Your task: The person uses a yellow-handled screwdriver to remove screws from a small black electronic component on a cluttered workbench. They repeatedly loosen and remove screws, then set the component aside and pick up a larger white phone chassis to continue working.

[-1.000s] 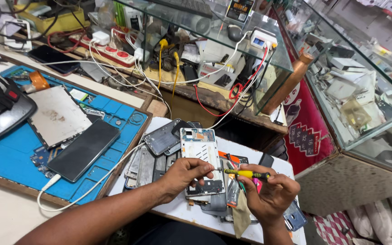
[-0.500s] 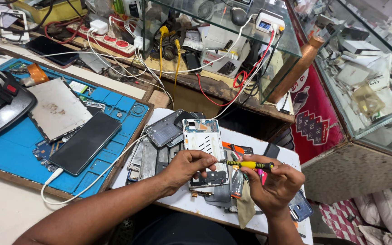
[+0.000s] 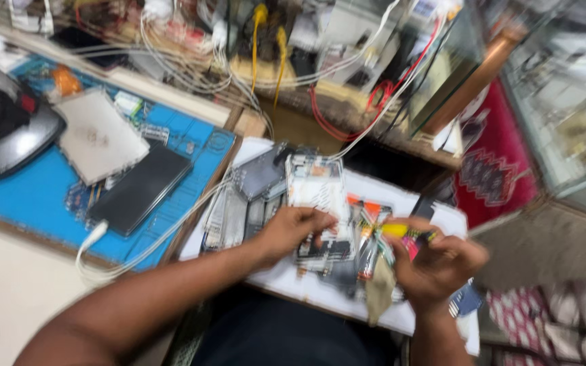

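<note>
With the view now swung and blurred, our left hand (image 3: 291, 230) still pins the opened phone (image 3: 320, 203) to the white board (image 3: 435, 217) on the table, while our right hand (image 3: 435, 261) stays clamped on the yellow-handled screwdriver (image 3: 401, 232) just beside it.

Left hand (image 3: 291, 232) flat, right hand (image 3: 435, 266) seemingly gripping

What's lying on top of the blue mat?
On the blue mat lie a dark phone with a white cable, and a grey plate. Whatever lies beneath them stays hidden.
</note>
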